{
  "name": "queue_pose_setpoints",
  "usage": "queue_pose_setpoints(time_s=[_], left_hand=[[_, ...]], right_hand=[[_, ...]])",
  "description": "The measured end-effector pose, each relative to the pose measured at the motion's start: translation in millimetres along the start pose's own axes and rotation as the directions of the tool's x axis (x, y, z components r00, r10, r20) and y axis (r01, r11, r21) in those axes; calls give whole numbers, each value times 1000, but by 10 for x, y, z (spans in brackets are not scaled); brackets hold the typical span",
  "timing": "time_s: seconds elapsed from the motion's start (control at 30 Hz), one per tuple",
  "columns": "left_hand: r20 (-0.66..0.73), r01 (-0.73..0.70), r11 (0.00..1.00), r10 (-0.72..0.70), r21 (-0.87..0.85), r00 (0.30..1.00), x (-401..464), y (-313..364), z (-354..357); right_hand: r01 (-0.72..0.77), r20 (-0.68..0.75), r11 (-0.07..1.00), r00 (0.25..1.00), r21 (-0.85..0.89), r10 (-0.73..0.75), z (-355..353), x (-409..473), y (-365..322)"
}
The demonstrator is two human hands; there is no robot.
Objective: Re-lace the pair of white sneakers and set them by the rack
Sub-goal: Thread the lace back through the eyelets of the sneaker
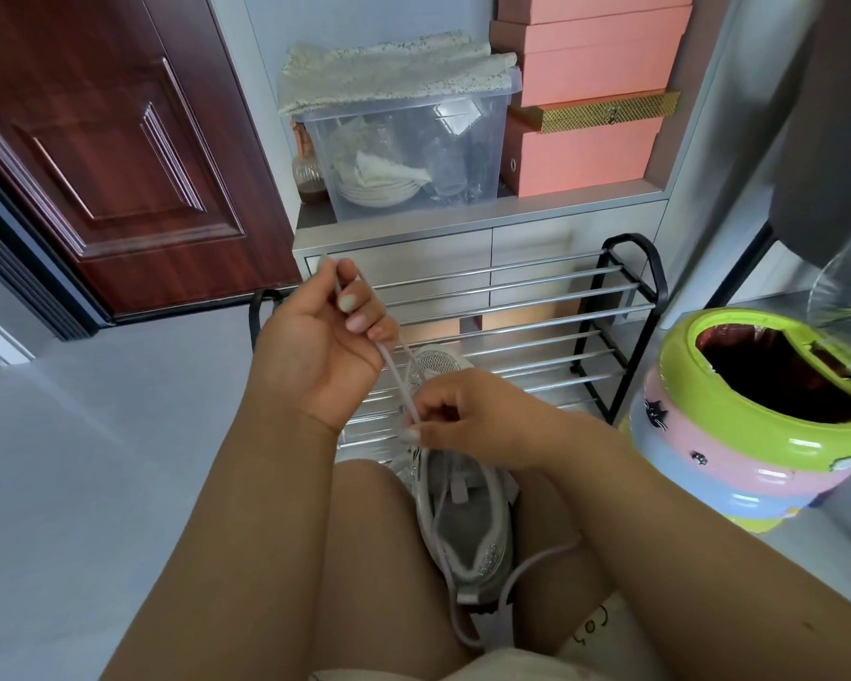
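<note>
While the left hand (323, 331) is raised with its fingers curled round a length of lace (393, 371), the right hand (467, 417) sits lower and pinches the same lace just where it leaves the shoe. Between them the lace runs taut, slanting up and away to the left. Directly under the right hand, wedged between the person's knees, lies the white sneaker (463, 523), its long axis pointing away from the body, toe toward the shoe rack (551, 312) and heel toward the lap. So the right hand is the nearer one to the eyelets, and the next threading would likely fall to it, with the left keeping tension. A loose lace end trails over the right thigh. Beyond the hands stands the rack; to the right of them, a colourful bin (738, 425). Only one sneaker is visible.
</note>
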State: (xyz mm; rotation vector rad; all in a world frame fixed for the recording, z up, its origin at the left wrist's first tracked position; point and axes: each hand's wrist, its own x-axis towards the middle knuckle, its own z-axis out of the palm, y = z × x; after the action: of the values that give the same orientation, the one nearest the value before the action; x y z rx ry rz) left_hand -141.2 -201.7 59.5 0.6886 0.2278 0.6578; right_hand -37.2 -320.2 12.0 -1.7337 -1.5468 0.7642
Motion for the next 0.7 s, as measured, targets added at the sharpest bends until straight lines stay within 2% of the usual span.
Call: queue_pose_setpoints(time_s=[0.1,0.23,0.33,0.4,0.47,0.53,0.6,0.67,0.7], left_hand=[[-29,-56,997,55,-46,998,1,36,-63],[-175,-76,997,77,8,982,-18,6,-239],[-196,79,974,-36,212,980,-81,-56,-363],[-195,172,877,-91,450,977,-132,-140,-413],[-199,209,772,-109,600,974,-168,-230,-415],[-186,226,747,-139,625,973,-189,-303,-409],[-180,229,722,-145,653,973,-203,-344,-378],[-219,194,607,-33,771,975,-206,-363,-335],[-237,161,478,102,864,966,-191,-363,-343]], right_hand=[[-82,-92,996,993,-18,80,-28,22,61],[-81,-259,978,957,190,130,-107,35,111],[-42,-309,947,940,319,146,-139,40,124],[-35,-324,936,933,351,157,-125,54,138],[-52,-350,959,925,277,151,-106,73,153],[-88,-360,995,927,54,101,-94,86,154],[-95,-330,979,943,-181,31,-78,87,125],[-46,-265,946,963,-321,-43,-65,86,88],[-27,-231,927,971,-373,-65,-62,91,72]])
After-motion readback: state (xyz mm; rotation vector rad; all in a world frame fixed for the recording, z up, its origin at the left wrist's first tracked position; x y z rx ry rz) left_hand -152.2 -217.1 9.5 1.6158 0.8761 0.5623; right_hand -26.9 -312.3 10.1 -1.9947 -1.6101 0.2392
